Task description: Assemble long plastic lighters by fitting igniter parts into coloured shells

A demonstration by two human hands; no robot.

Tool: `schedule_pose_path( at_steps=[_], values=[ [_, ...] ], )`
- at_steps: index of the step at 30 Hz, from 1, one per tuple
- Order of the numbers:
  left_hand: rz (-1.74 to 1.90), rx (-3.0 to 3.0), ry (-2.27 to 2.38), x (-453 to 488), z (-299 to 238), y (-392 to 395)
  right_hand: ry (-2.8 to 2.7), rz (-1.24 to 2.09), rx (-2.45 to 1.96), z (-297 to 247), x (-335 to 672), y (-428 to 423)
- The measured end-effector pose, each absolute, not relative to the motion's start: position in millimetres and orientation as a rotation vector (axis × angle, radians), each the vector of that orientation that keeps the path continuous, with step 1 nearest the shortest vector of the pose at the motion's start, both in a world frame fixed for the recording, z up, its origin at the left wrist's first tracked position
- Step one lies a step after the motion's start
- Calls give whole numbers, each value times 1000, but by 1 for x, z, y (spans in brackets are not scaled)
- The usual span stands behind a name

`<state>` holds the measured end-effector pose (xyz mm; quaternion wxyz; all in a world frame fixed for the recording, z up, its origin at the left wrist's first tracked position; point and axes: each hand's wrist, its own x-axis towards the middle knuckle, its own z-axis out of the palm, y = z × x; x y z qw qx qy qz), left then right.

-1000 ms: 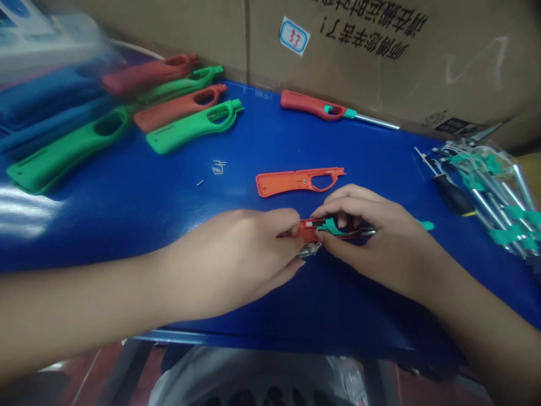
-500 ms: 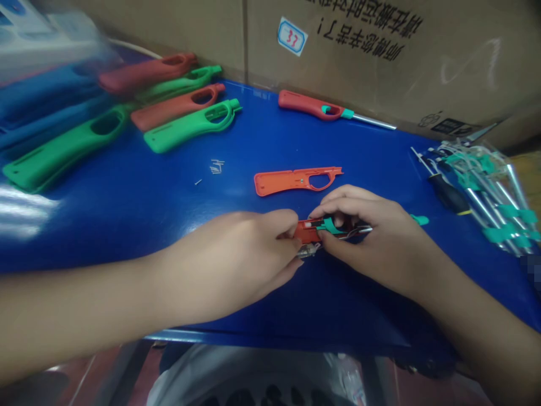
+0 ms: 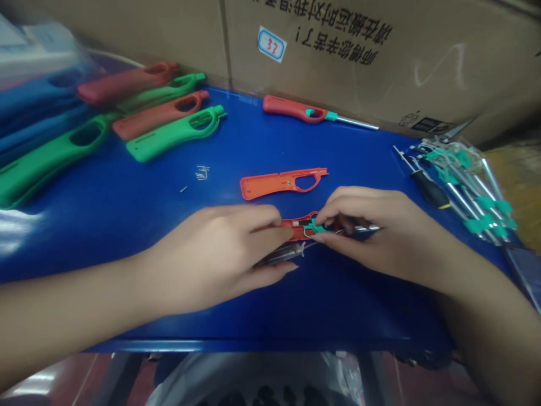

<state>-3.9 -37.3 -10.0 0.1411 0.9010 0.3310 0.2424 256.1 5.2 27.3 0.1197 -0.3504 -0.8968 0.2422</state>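
Note:
My left hand [image 3: 224, 256] is closed at the left end of an orange lighter casing half [image 3: 287, 233], which lies open side up. A clear fuel tank [image 3: 284, 254] sticks out from between its fingers, just below the casing. My right hand [image 3: 376, 231] pinches a green trigger piece [image 3: 318, 226] at the casing's finger hole. A thin white wire curves beside that piece, and a metal tube [image 3: 367, 229] runs under the right palm. Behind both hands lies another orange casing half [image 3: 266, 185], inner side up. The fingers partly hide the casing being held.
Several small screws [image 3: 202, 173] lie left of centre. Red, green and blue casings [image 3: 169, 138] are grouped at left. An assembled red lighter [image 3: 296, 108] rests by the cardboard box [image 3: 338, 73]. At right are a screwdriver [image 3: 431, 189] and several metal lighter tubes [image 3: 477, 197].
The view has shifted, so the tabletop things appear further left. My left fingers have spread somewhat, showing more of the fuel tank. My right hand still pinches the green trigger piece.

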Motion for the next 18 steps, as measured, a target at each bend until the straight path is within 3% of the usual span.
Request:
schedule_pose_path(
  at_steps=[10,18],
  values=[
    [633,2693,828,-2,-14,-27,-2911,421,-796,24,259,6],
    [570,2657,810,-4,-15,-26,-2930,497,-743,21,262,9]
  ],
)
